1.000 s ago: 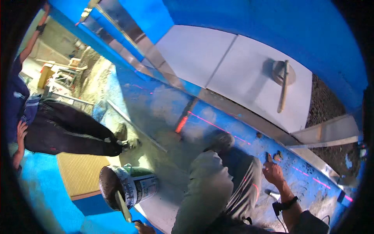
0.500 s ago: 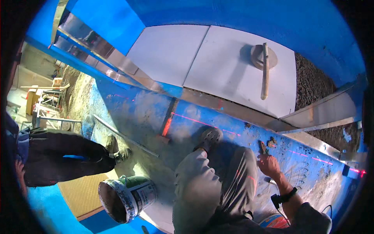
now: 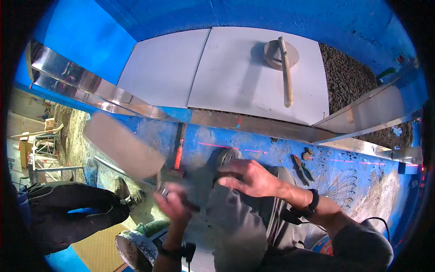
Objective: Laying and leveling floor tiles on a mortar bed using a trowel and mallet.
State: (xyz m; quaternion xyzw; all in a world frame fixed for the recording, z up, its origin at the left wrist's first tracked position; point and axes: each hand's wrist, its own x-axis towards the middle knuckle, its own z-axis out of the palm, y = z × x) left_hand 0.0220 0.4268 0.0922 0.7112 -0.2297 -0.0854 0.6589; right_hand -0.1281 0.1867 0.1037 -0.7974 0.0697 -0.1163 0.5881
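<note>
Left hand [image 3: 172,201] grips trowel [image 3: 124,147]; keep it flat, clear of leg [image 3: 238,229]. Right hand [image 3: 253,179] half-curled near leg; can't tell if empty.

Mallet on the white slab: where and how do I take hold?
Best gripped, I'd judge, by the wooden handle near its free end, coming from the near side: it juts that way past the round head, and its offset shadow suggests a gap beneath.

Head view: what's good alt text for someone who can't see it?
A person's left hand grips a blurred, pale, flat-bladed trowel; the right hand is over grey trousers. Beyond, a round-headed, wooden-handled mallet rests on a white rectangular panel.
</note>
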